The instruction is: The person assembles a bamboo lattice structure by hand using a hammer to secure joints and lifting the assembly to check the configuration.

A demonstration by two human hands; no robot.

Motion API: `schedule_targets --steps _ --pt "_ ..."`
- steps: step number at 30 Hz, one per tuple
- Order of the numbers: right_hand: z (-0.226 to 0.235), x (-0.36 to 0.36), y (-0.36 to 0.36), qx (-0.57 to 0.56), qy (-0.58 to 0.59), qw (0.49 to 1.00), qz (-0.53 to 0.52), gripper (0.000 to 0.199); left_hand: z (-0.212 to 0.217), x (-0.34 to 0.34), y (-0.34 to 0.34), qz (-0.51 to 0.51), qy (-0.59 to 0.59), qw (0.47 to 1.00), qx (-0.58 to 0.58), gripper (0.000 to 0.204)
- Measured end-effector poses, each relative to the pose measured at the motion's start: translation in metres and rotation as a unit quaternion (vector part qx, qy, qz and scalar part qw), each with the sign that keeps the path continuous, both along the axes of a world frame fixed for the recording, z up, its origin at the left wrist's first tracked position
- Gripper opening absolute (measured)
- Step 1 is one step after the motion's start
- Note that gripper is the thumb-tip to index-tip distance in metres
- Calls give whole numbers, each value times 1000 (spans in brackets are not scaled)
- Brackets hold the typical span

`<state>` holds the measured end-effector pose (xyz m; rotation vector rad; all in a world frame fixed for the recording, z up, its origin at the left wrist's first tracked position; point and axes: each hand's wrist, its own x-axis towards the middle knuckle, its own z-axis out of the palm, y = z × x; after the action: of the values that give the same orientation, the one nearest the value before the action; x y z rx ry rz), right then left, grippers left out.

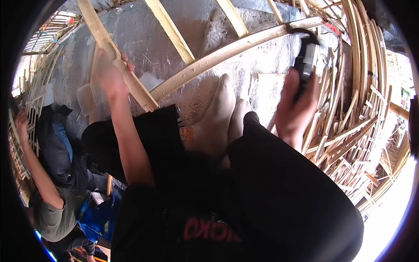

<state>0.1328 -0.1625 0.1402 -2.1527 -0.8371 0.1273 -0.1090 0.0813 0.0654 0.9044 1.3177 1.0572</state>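
Note:
My left hand [114,77], smeared by motion, is closed around a flat pale wooden strip [137,89] that slants from the upper left down toward my knee. My right hand [297,109] grips the dark handle of a black hammer [307,59], its curved head at the top; motion blurs its details. The hammer head is beside the right end of a long, slightly bowed wooden pole [235,49]. The pole's lower left end lies by the strip's lower end. My feet in light socks [214,109] are just below the pole.
Several pale slats [170,30] extend beyond the pole over a silvery foil sheet [262,61]. Bundled and broken wood strips [349,131] pile up at the right. A co-worker in a dark green shirt [54,216] sits at the far left, near a blue bag [98,214].

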Motion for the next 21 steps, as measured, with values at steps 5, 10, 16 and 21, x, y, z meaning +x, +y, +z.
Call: schedule_targets --steps 5,10,16,21 --pt "-38 8 0 -179 -28 983 20 28 4 13 7 7 -4 1000 -8 43" --pt "-11 3 -1 -76 21 997 6 24 2 14 6 36 -21 999 17 40" --pt "-35 -4 3 -260 -37 965 19 31 3 6 3 -2 -18 1000 -15 44" --pt "-6 -17 -14 -88 70 993 43 25 -1 12 4 25 -44 999 2 50"
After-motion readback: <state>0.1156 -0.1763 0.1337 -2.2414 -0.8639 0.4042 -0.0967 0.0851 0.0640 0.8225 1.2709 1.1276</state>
